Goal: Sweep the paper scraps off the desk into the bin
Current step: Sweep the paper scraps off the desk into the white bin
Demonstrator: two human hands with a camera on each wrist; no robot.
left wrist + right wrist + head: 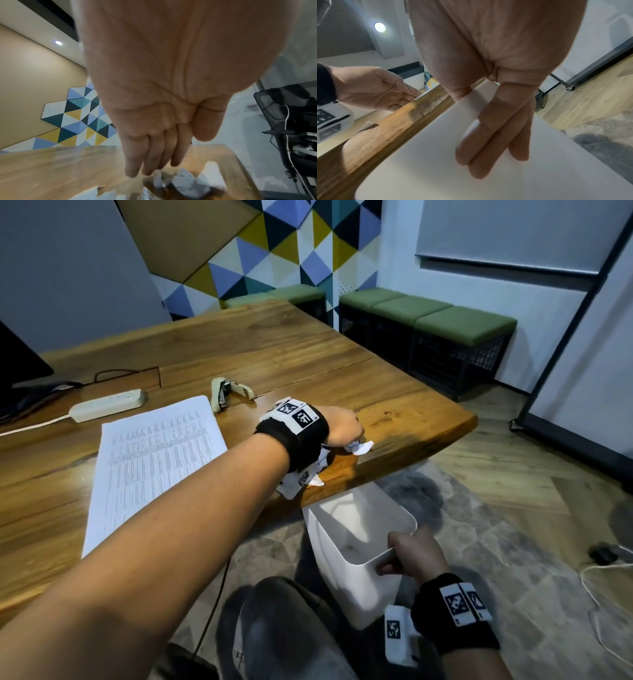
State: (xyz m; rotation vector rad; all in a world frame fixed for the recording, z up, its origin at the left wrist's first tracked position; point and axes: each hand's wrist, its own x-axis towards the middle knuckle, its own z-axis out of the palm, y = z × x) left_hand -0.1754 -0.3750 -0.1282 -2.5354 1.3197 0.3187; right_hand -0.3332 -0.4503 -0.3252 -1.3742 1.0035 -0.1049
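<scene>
Closest in, left forearm [164,529] stretched out over the surface [239,347] toward its front right corner. Broad wooden surface with a rounded edge, bare wood beyond the corner, open floor [513,508] to the right. White bin [356,587] below that edge, mouth up, far side tucked under the wood. Printed sheet [154,460] just left of the sweep path. Right hand [411,553] clamped on the bin's near rim, fingers inside the wall, thumb outside. Left hand [339,426] with grip apart, fingers straight and together, tips down behind the paper scraps [359,446] bunched near the edge above the bin. Probable risks: light scraps fluttering past the rim onto the floor from too quick a push, or from the bin sitting too far right or left; one flat scrap at the very edge slipping under the wrist and staying behind.
</scene>
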